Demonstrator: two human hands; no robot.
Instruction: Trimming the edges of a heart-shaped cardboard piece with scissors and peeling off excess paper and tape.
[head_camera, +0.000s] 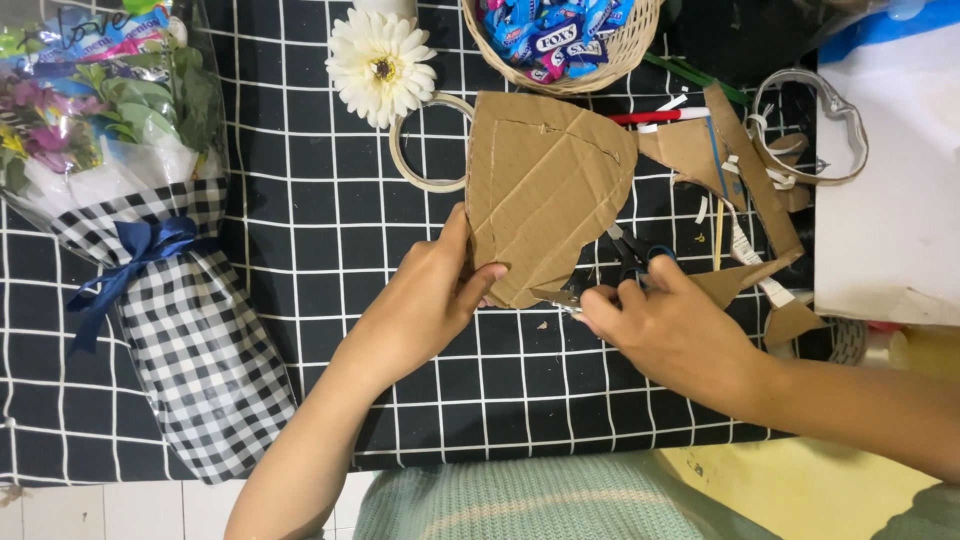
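Small blue, white and pink sweet wrappers (553, 35) fill the wicker basket (622, 52); far left of the basket, a clear plastic sleeve with a blue-pink printed band (105, 35) wraps the bouquet

I count two hands: my left hand (425, 300) and my right hand (670, 325), both at the lower edge of one large cardboard sheet (545, 185). I see one pair of scissors (610, 270) at that sheet's lower right corner. Right of the sheet lie several cardboard scraps (745, 170); I cannot count them exactly. Left of it I count one tape roll (425, 150), one white flower (380, 65) and one wrapped bouquet (140, 220). Above it stands one basket (625, 50).
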